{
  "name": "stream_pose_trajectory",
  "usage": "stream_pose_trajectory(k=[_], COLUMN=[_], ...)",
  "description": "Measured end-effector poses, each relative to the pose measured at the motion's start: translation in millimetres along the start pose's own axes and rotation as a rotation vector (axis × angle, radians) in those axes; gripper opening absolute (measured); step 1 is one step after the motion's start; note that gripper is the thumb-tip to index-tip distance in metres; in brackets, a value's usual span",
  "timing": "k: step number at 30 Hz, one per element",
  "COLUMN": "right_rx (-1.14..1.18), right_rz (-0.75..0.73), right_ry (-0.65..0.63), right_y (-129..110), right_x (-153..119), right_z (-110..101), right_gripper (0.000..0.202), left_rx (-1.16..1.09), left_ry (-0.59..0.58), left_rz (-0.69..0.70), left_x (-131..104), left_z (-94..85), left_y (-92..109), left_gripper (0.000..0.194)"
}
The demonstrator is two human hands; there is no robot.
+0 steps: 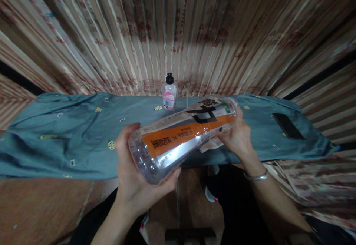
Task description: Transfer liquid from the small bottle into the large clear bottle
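Note:
Both hands hold a large clear plastic bottle (pixel 183 132) with an orange, silver and black label, tilted sideways above the table. My left hand (pixel 136 182) is wrapped round its broad base at the left. At the other end, my right hand (pixel 236 133) grips the bottle near its top right, and a silver bangle circles that wrist. Behind the bottle stands a small clear bottle (pixel 169 95) with a black cap and a pink label. Partly hidden under the big bottle is a pale cloth-like piece (pixel 213 145); what it is I cannot make out.
A teal patterned cloth (pixel 83 133) covers the long narrow table. A black phone (pixel 287 125) lies at the right. Pleated floral curtains (pixel 172 26) hang behind and on both sides. Below are brown floor tiles (pixel 55 204) and my legs in black.

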State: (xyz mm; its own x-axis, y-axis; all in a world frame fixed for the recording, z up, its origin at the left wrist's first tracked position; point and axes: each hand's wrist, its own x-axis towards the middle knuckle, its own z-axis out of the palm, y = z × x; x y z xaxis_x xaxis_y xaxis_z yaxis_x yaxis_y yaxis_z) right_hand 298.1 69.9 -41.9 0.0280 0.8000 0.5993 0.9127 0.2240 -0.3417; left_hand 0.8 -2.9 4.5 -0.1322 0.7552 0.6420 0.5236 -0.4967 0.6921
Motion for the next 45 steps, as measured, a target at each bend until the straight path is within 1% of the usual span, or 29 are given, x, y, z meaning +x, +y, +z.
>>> stream_pose_trajectory(k=[6, 11, 15, 22, 28, 35, 45], right_rx=[0.013, -0.007, 0.005, 0.023, 0.015, 0.007, 0.007], right_rz=[0.012, 0.007, 0.007, 0.011, 0.006, 0.006, 0.019], right_ry=[-0.021, 0.002, -0.012, -0.017, -0.01, -0.002, -0.006], right_y=[-1.2, -0.4, 0.0, -3.3, -1.7, -0.5, 0.5], right_x=[0.2, 0.0, 0.3, 1.2, 0.3, 0.4, -0.7], right_z=[-1.1, -0.6, -0.8, -3.0, -2.0, -1.3, 0.0], right_gripper=[0.092, 0.093, 0.093, 0.087, 0.091, 0.092, 0.094], left_rx=[-0.006, 0.014, 0.006, 0.013, 0.014, 0.022, 0.034], left_ry=[-0.007, -0.005, -0.016, -0.004, -0.005, -0.02, -0.006], left_rz=[0.003, 0.009, 0.014, 0.022, 0.026, 0.026, 0.048], left_x=[0.7, 1.0, 1.2, 1.0, 1.1, 0.9, 1.9], left_z=[0.0, -0.3, 0.0, 0.2, -0.6, -0.6, -1.0], left_y=[1.2, 0.9, 0.9, 0.3, 0.5, 1.1, 2.9], left_gripper=[0.093, 0.095, 0.094, 0.095, 0.096, 0.096, 0.093])
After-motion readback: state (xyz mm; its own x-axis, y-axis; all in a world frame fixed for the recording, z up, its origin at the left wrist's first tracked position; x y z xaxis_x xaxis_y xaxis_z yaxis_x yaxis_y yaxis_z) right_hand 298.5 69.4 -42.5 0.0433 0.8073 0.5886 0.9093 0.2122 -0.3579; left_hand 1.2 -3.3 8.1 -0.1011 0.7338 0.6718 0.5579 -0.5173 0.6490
